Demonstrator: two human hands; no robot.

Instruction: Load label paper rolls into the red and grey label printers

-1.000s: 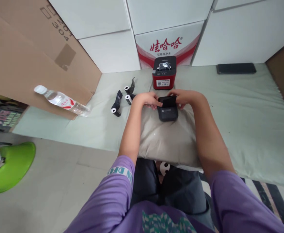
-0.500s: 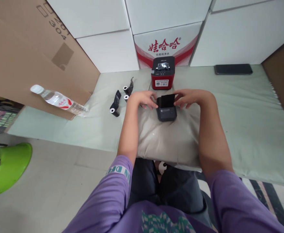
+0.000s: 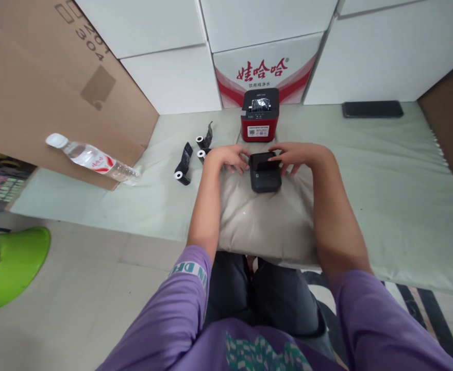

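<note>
- Flap (image 3: 268, 165) of the device (image 3: 265, 183) stood tall half a second earlier; now it showed as a thin strip, apparently tilted lower, with a dark opening behind it.
- I took this to mean the flap was partway through its swing, neither flat nor upright.
- Device lay between both hands on the cloth (image 3: 396, 206), directly in front of the wearer.
- Right hand (image 3: 296, 154) had come inward: forefinger over the flap's right edge, other fingers loosely curled. Could not tell whether it pinched or merely pressed.
- Left hand (image 3: 231, 155) sat just beside the device's left edge, fingers loosely spread, nothing in them. Contact with the case unclear.
- Cloth was pale green, creased, browner near the wearer.
- Printer (image 3: 260, 128), red and black, stood behind the device, apart from it.
- Three dark rolls lay to the left: one nearest the wearer (image 3: 182, 178), two farther back (image 3: 200, 141) (image 3: 202, 155).
- Bottle (image 3: 95, 158) slanted by the brown carton (image 3: 29, 77); dark slab (image 3: 372, 109) lay far right.
- White cartons (image 3: 172, 77) walled the back; green seat (image 3: 17, 273) on the floor (image 3: 90, 278), left.
</note>
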